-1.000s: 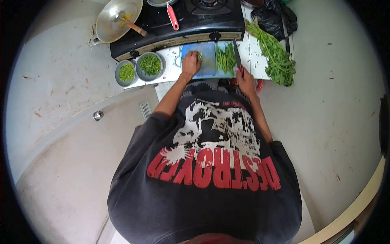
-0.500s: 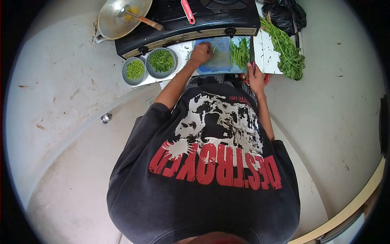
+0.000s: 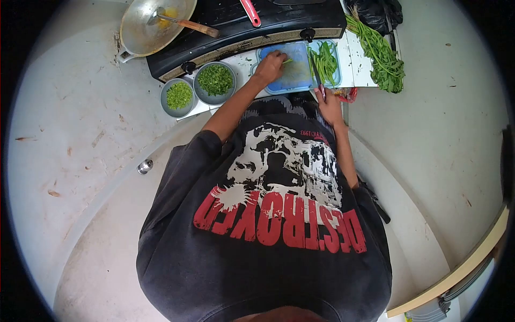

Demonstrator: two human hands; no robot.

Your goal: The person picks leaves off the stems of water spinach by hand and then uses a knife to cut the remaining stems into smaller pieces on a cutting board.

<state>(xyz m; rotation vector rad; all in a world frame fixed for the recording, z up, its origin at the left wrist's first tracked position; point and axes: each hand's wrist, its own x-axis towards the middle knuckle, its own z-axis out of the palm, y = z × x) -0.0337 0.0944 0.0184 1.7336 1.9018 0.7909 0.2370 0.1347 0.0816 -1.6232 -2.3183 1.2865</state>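
My left hand (image 3: 271, 66) rests over the left side of a blue cutting board (image 3: 292, 75). Its fingers are pinched together on a short green stem (image 3: 288, 60). In my right hand (image 3: 329, 105), at the board's near right edge, is a knife (image 3: 316, 72); its blade points away from me and slants to the left. The blade lies along the left side of a small pile of leafy green stalks (image 3: 325, 61). A few green bits are scattered on the board.
Left of the board stand a bowl of dark chopped greens (image 3: 215, 80) and one of paler chopped greens (image 3: 179, 95). Behind is a black stove (image 3: 268, 27), with a wok (image 3: 147, 32) and a wooden-handled ladle (image 3: 196, 27). Leafy greens (image 3: 383, 61) and a black plastic bag (image 3: 378, 16) lie at right.
My right hand has shifted left with the knife, its blade passing from the right of the stalk pile to its left side. My left hand stays over the board, fingers still pinched.
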